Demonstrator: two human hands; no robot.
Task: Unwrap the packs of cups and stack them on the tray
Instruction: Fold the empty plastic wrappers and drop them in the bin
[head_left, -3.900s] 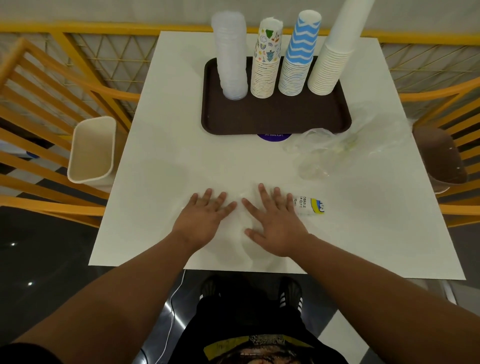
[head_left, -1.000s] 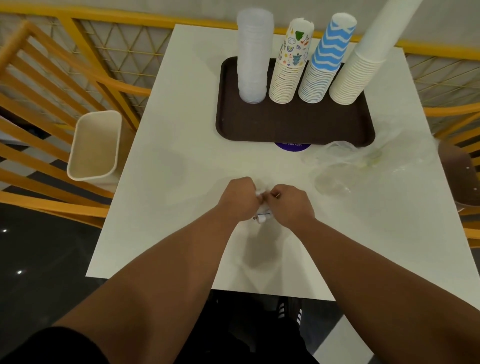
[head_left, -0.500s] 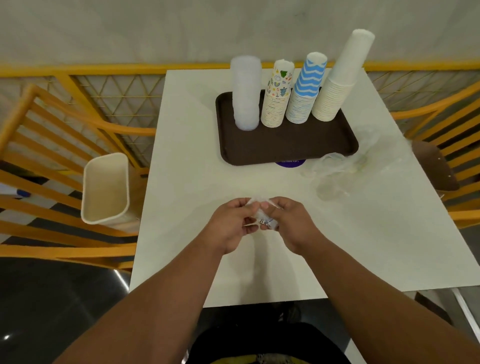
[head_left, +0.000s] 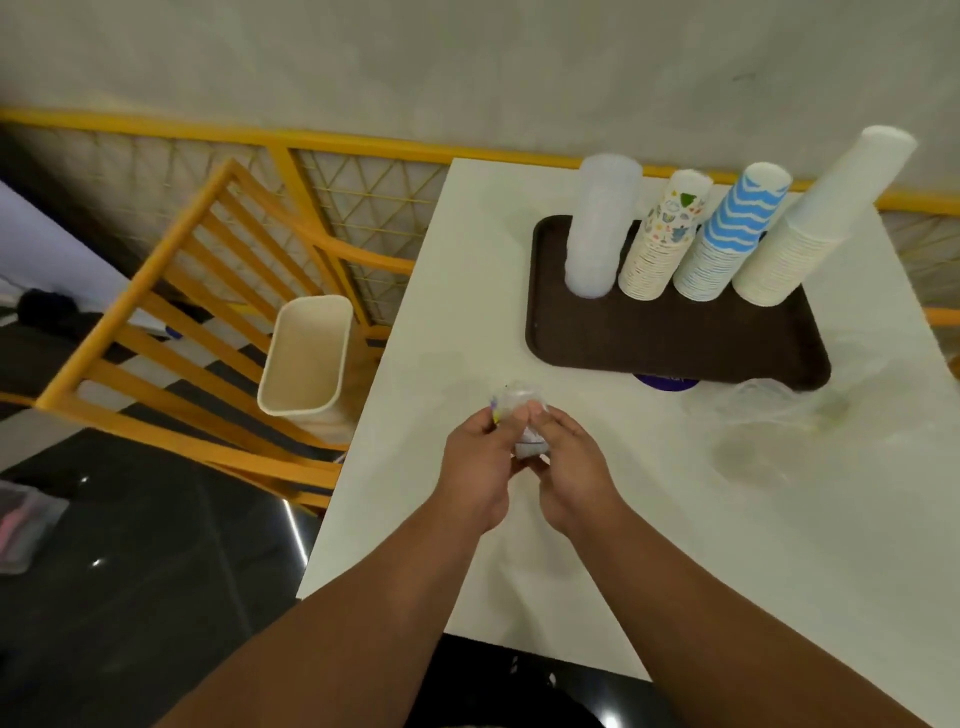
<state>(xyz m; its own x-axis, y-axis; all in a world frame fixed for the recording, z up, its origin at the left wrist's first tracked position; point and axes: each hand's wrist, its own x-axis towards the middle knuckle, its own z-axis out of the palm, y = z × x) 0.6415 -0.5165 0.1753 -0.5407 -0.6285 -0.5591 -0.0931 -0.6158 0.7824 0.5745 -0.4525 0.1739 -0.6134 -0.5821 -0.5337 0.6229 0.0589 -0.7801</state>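
White table (head_left: 675, 519): carries all task items; the view has swung left since half a second ago, so the table now sits right of centre and more of the yellow chair (head_left: 171, 322) shows. Beyond and to the right of the grip, the brown tray (head_left: 675, 338) holds four inverted stacks, unchanged from earlier: clear plastic cups (head_left: 600, 228), patterned paper cups (head_left: 662, 239), blue zigzag cups (head_left: 730, 236) and plain white cups (head_left: 826, 213). Right of the grip, loose clear wrapping (head_left: 779, 415) lies on the table just beside the tray's near corner, as before. Left of the grip and off the table, a cream bin (head_left: 306, 358) stands on the floor.

Grip: left hand (head_left: 478, 462) and right hand (head_left: 569, 467) meet above the table, both with fingers curled on one crumpled plastic wrapper (head_left: 522, 421). One second ago both fists were closed over it; now the wad is bunched higher, and part shows above the fingertips.
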